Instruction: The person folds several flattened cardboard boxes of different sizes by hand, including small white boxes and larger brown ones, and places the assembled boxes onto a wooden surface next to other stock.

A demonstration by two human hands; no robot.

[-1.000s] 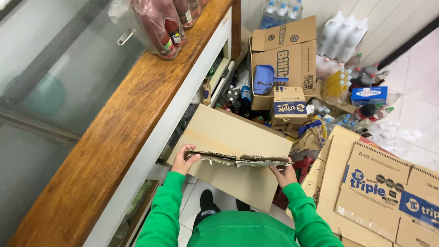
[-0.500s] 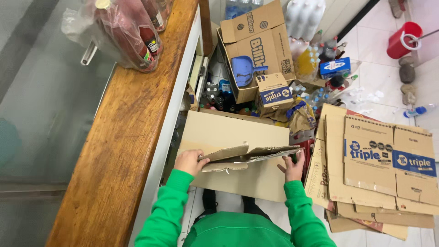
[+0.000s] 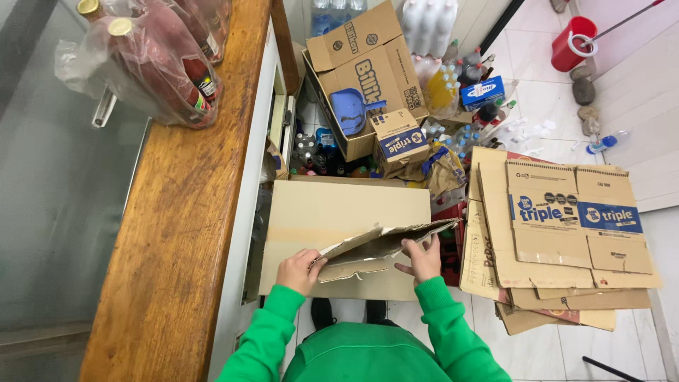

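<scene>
**Both hands on a cardboard box beside the wooden bench**

White floor tiles (image 3: 544,106) carry a clutter of cartons and bottles beside a long wooden bench (image 3: 177,233). At the bench's far end lies a clear plastic bag of red bottles (image 3: 166,67). Just off the bench's right edge, a plain cardboard box (image 3: 339,219) is held up in front of a person in green sleeves. Left hand (image 3: 298,270) grips the near edge of the box's torn flap (image 3: 382,244) with fingers curled around it; right hand (image 3: 423,260) presses against the flap's underside with fingers spread, touching it rather than clenched. To the right, a stack of flattened cartons (image 3: 566,240) lies on the floor. Beyond the box stands an open carton holding a blue dustpan (image 3: 351,110), and a red bucket (image 3: 574,44) sits near the far right corner of the floor.
</scene>
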